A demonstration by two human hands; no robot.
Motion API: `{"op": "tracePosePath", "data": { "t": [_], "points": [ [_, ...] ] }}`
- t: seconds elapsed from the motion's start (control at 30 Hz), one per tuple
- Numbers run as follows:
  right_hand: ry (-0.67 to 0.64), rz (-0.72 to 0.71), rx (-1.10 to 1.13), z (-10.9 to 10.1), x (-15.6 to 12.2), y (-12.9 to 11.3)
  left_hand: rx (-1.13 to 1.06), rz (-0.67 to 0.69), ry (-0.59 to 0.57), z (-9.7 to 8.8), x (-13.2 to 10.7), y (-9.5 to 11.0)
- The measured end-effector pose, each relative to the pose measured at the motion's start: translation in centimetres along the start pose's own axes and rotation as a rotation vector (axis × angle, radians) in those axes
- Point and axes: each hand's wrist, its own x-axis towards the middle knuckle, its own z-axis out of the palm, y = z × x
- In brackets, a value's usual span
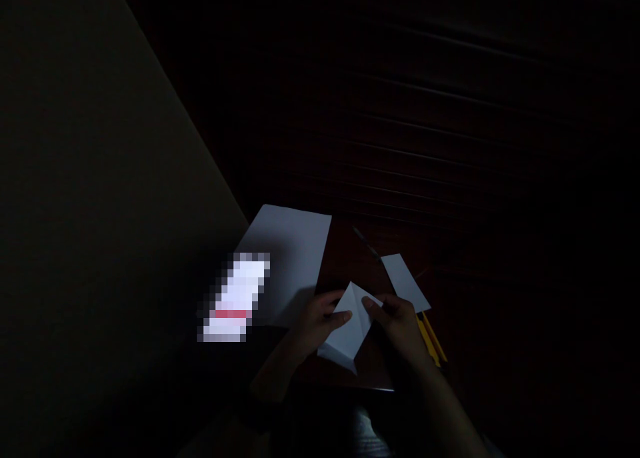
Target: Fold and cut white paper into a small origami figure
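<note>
The scene is very dark. A small folded white paper with a pointed top is held between both hands low in the middle of the view. My left hand pinches its left edge with thumb and fingers closed. My right hand grips its right edge, thumb on top. The paper sits just above a dark wooden table.
A larger white sheet lies left of the hands. A narrow paper strip lies to the right, with yellow pencil-like sticks below it and a dark pen above. A blurred white and red patch is at left. A pale wall fills the left.
</note>
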Motion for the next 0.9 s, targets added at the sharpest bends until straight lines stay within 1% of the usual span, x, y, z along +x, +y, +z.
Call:
{"op": "tracePosePath", "data": {
  "t": [0.1, 0.2, 0.33, 0.43, 0.53, 0.63, 0.67, 0.8, 0.9],
  "points": [
    [-0.044, 0.074, 0.103, -0.8, 0.1, -0.2, 0.025, -0.03, 0.011, -0.1, -0.2, 0.2],
    [-0.07, 0.096, 0.163, -1.3, 0.1, 0.1, 0.055, -0.033, -0.003, -0.2, -0.2, 0.2],
    [-0.118, 0.094, 0.13, -1.8, 0.2, 0.2, 0.092, -0.003, -0.016, -0.5, -0.1, -0.1],
    [-0.17, 0.097, 0.083, -2.2, 0.2, 0.0, 0.105, -0.012, -0.011, -0.7, 0.0, -0.1],
    [-0.273, 0.103, 0.046, -2.9, 0.2, -0.3, 0.124, -0.031, 0.025, -1.0, -0.1, 0.1],
    [-0.375, 0.117, 0.044, -3.4, 0.1, -0.4, 0.182, -0.013, 0.072, -1.2, -0.1, 0.4],
    [-0.389, 0.123, 0.046, -3.5, 0.1, -0.5, 0.193, -0.008, 0.07, -1.2, -0.1, 0.4],
    [-0.386, 0.147, 0.043, -3.9, 0.1, -0.5, 0.182, -0.016, 0.0, -1.4, -0.2, 0.4],
    [-0.44, 0.16, 0.043, -4.4, 0.0, -0.6, 0.185, -0.033, -0.009, -1.5, -0.3, 0.6]
  ]
}}
